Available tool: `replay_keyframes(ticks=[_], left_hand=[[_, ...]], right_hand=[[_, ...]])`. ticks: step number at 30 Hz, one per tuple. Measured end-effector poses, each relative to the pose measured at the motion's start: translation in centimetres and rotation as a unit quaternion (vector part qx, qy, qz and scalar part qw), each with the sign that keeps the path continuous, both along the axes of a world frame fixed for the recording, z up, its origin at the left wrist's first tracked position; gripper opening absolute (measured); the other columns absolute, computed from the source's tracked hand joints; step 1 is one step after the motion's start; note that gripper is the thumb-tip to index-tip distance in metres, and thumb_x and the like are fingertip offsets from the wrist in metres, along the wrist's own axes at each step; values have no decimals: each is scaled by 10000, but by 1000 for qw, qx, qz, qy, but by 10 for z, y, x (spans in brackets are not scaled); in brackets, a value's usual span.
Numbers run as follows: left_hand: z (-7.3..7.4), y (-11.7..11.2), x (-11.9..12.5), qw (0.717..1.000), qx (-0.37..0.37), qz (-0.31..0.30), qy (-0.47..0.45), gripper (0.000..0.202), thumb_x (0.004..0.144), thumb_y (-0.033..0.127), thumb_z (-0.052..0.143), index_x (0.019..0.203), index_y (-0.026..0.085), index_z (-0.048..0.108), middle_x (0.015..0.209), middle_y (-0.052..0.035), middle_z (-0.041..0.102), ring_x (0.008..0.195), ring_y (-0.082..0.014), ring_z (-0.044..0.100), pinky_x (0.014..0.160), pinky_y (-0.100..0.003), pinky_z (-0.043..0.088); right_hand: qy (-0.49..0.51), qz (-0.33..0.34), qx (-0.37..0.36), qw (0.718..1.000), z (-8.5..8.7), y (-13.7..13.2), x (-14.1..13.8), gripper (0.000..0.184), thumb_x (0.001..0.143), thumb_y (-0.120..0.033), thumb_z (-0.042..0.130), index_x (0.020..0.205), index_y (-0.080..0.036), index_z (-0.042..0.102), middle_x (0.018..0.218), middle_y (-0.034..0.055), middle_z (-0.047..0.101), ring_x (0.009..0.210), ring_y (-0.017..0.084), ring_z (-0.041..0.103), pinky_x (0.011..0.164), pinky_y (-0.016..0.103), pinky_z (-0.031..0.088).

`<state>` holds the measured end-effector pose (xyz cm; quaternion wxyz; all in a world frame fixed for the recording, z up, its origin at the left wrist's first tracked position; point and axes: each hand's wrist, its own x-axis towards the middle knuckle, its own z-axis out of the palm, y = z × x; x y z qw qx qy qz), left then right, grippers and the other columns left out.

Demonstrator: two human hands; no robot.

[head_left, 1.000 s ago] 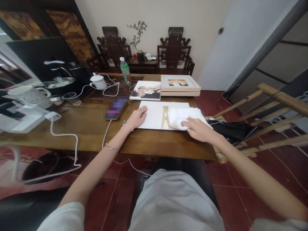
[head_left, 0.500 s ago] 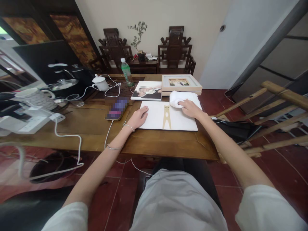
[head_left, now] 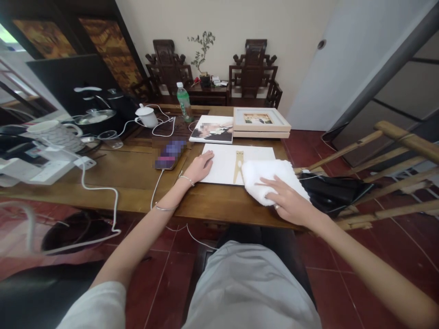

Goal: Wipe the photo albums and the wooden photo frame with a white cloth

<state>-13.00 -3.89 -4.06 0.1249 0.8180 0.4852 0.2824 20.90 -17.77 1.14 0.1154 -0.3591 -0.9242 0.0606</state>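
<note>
A white rectangular panel (head_left: pixel 221 165) lies flat on the wooden table, with a tan stand-like piece (head_left: pixel 238 161) on its middle. My left hand (head_left: pixel 201 166) rests on the panel's left edge, fingers stretched out and holding nothing. My right hand (head_left: pixel 286 198) grips a fluffy white cloth (head_left: pixel 267 176), fingers pressed over its top. The cloth covers the panel's lower right corner and reaches past the table's front right edge. Part of the tan piece's right leg is hidden by the cloth.
Behind the panel lie a photo print (head_left: pixel 212 130) and stacked pale wooden frames (head_left: pixel 262 122). A phone (head_left: pixel 169 154) on a cable, a green-labelled bottle (head_left: pixel 184 103), a lidded white cup (head_left: pixel 147 115) and a power strip (head_left: pixel 55 164) stand leftward. A bamboo rack (head_left: pixel 363 173) is at right.
My right hand has drawn the cloth from the panel's upper right toward me, over its lower right corner. The cloth looks more spread out. My left hand stays in place.
</note>
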Motion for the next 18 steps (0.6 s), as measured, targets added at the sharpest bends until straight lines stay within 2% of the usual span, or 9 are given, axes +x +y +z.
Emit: replay_keyframes(ticks=[4, 8, 11, 14, 18], left_hand=[[1, -1, 0, 1000, -6, 3, -10, 415, 922, 264, 464, 1275, 153, 653, 1446, -124, 571, 1396, -270, 484, 1211, -436, 330], [1, 0, -1, 1000, -5, 5, -3, 425, 919, 262, 461, 1284, 154, 650, 1440, -108, 581, 1395, -255, 487, 1212, -425, 333], [0, 0, -2, 1000, -5, 6, -3, 433, 921, 273, 452, 1277, 133, 654, 1443, -122, 577, 1392, -254, 491, 1216, -404, 329], [0, 0, -3, 1000, -4, 3, -4, 431, 925, 269, 446, 1273, 122, 653, 1448, -133, 570, 1397, -263, 485, 1218, -411, 327], [1, 0, -2, 1000, -4, -2, -5, 424, 930, 268, 449, 1278, 126, 645, 1455, -134, 563, 1400, -268, 480, 1216, -430, 329]], right_hand=[[16, -10, 21, 1000, -3, 21, 1, 436, 643, -19, 474, 956, -214, 706, 1428, 167, 583, 1412, 280, 452, 1191, 600, 298], [9, -53, 39, 998, -3, 69, -3, 447, 697, -66, 457, 1053, -197, 693, 1380, 178, 608, 1317, 306, 530, 1117, 592, 378], [-21, -97, 38, 994, 2, 106, -9, 469, 737, -90, 415, 1112, -186, 677, 1187, 173, 681, 1147, 325, 595, 992, 526, 449], [-36, -139, 38, 989, 8, 137, -12, 456, 756, -99, 386, 1098, -166, 680, 1014, 161, 694, 994, 326, 609, 891, 442, 444], [-26, -151, 36, 987, 12, 157, -10, 422, 762, -99, 366, 1029, -150, 689, 976, 150, 697, 941, 310, 609, 847, 385, 409]])
